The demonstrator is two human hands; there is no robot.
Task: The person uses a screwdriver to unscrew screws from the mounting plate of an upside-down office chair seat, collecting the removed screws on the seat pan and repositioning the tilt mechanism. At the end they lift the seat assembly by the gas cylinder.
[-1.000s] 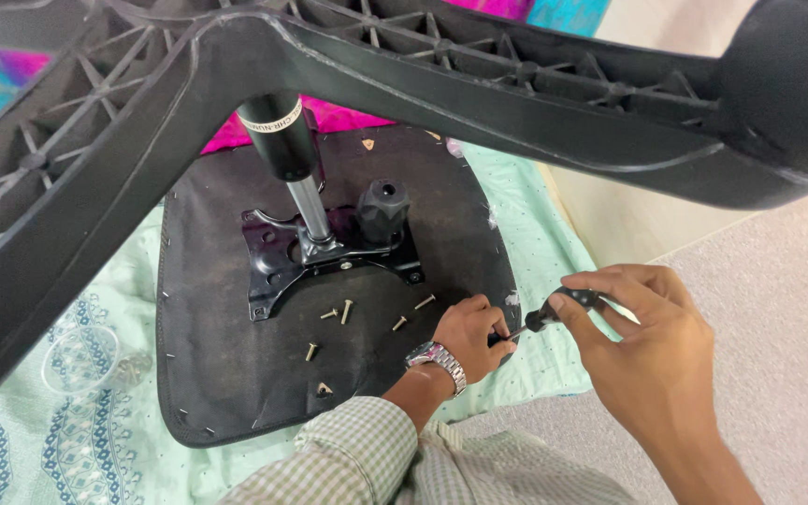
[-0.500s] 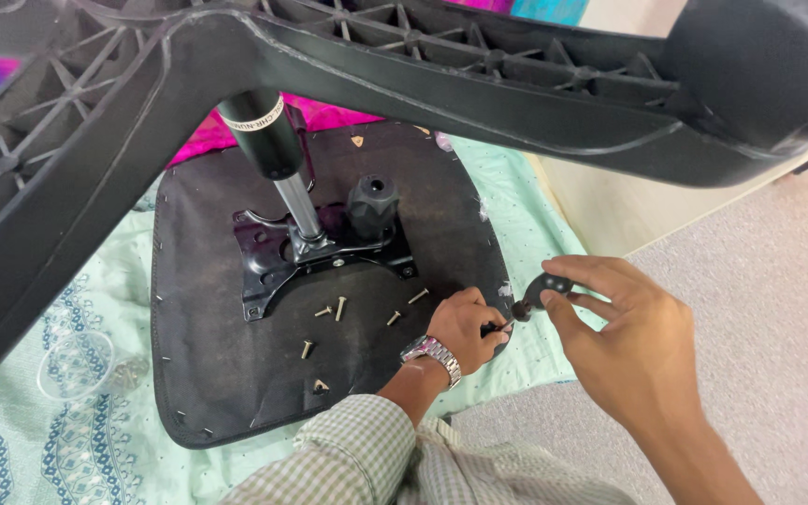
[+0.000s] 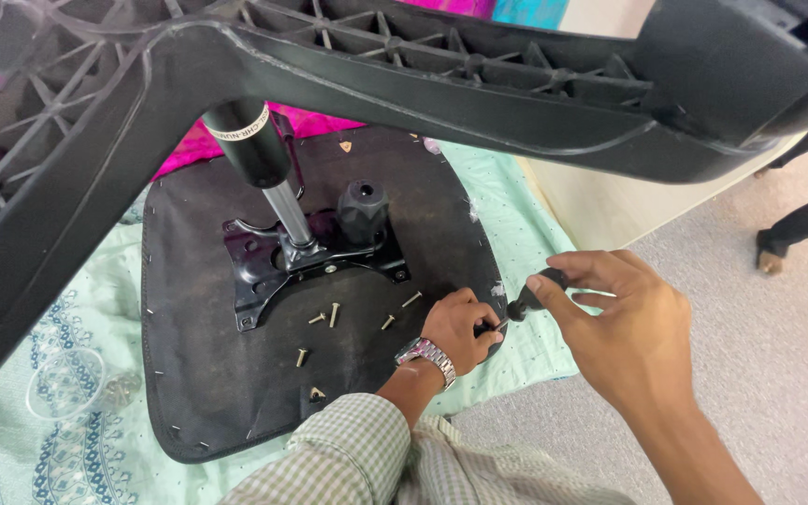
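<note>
The right hand (image 3: 633, 341) is closest to the camera. Its fingers wrap around the black handle of a small screwdriver (image 3: 527, 301), and the thin metal tip is too small to see well. The tip points at the right edge of the upside-down chair seat (image 3: 226, 393). The left hand (image 3: 460, 327) rests on that same right edge, with a shiny metal wristwatch (image 3: 427, 356) and a checked sleeve (image 3: 343, 458) behind it. Its fingers are curled up tight at the tip of the tool, but what they pinch is hidden (maybe a screw, I cannot tell).

The seat bottom is flat, dark and a bit dusty, with little staples along its edge. Loose brass-coloured screws (image 3: 334, 315) lie near the middle of it. Farther back, a black metal plate (image 3: 306, 266) is fixed to the seat, with a round black knob (image 3: 363, 208) and a shiny metal post (image 3: 284, 210) going up.

The seat lies on a pale green patterned cloth (image 3: 39, 374). A grey carpet (image 3: 778, 374) shows at the right.

Across the top, the black plastic chair base (image 3: 441, 79) with ribbed legs is cut off by the frame and hides what lies behind it.
</note>
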